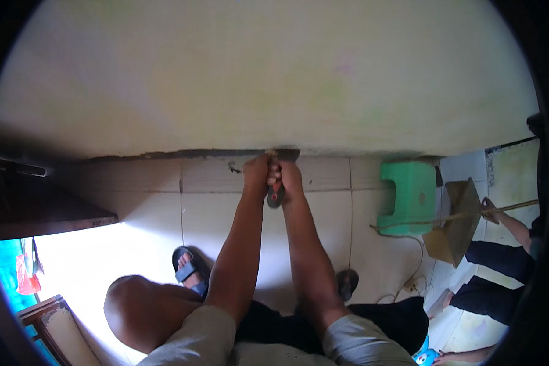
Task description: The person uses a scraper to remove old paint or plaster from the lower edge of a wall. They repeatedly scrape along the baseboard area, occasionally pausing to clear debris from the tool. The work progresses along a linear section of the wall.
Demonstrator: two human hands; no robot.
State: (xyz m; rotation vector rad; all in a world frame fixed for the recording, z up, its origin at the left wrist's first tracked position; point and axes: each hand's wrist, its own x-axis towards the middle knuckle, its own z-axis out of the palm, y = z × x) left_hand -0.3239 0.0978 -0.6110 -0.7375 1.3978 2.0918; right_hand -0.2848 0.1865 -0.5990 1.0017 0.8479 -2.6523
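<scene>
Both of my hands are together low at the foot of a pale painted wall, just above the tiled floor. A tool handle, black and red, sticks out from between them towards me. My right hand is closed around this handle. My left hand lies against it from the left, and its fingers meet the other hand near the tool. The tool's front end is blurred at a dark strip along the wall's base, so its kind cannot be told.
Right of me stands a green plastic stool, with an open cardboard box beside it. A cord runs over the floor to a socket block. Another person's hand is near the box. Dark wooden furniture stands left.
</scene>
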